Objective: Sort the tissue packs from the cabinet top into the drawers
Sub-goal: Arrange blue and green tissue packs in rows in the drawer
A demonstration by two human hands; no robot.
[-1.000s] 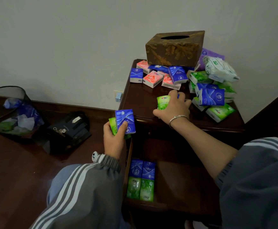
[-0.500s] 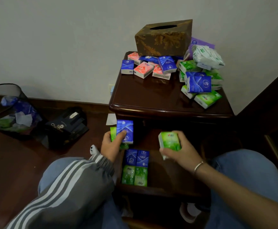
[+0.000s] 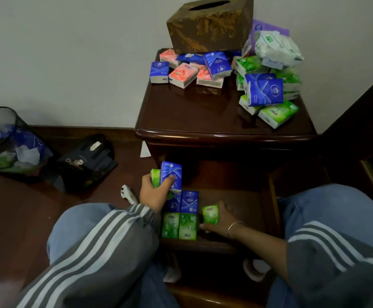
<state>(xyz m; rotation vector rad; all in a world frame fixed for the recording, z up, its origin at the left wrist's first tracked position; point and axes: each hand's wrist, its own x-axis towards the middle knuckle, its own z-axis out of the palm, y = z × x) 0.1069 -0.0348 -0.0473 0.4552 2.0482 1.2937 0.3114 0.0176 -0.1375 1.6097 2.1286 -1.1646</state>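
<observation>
Four packs already lay in the open drawer: two blue packs behind two green packs. Half a second before, the right hand carried its green pack above the drawer. Now it had come down just beside the green row, grip clamped on the pack. The left hand held a blue pack and a second green pack in a closed grip at the drawer's left edge. Many packs remained on the cabinet top, so sorting looked far from finished.
</observation>
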